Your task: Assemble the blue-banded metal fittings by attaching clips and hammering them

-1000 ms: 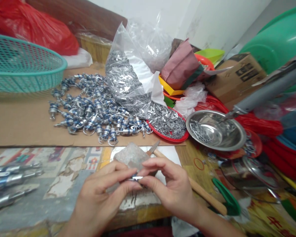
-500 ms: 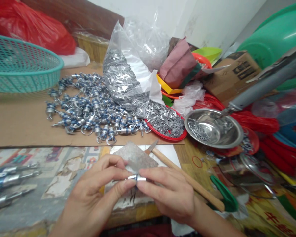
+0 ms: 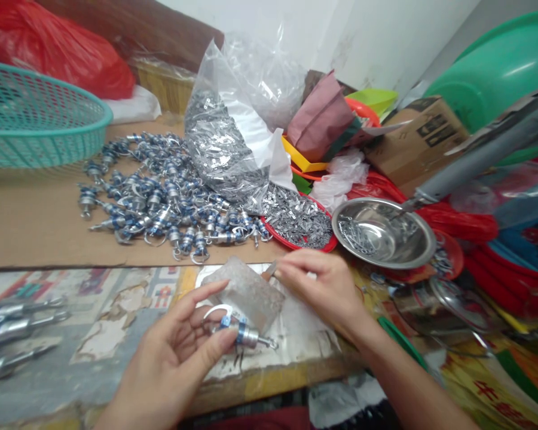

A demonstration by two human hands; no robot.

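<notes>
My left hand holds a small silver-and-blue metal fitting between thumb and fingers. A curved silver hook stands up from one end, and a small eyelet end points right. My right hand has its thumb and fingers pinched together beside a short blade with a brown part; what they grip, if anything, is hidden. Under and behind the fitting lies a flat grey metal plate on white paper. The wooden handle seen earlier is covered by my right hand and forearm.
Behind are a heap of similar fittings, a clear bag of metal tabs, a red tray of tabs and a steel bowl. A grey-handled tool slants over the bowl. More fittings lie at left.
My right hand has let go of the fitting and moved up and right to the short blade. My left hand keeps the fitting, now turned with its hook raised.
</notes>
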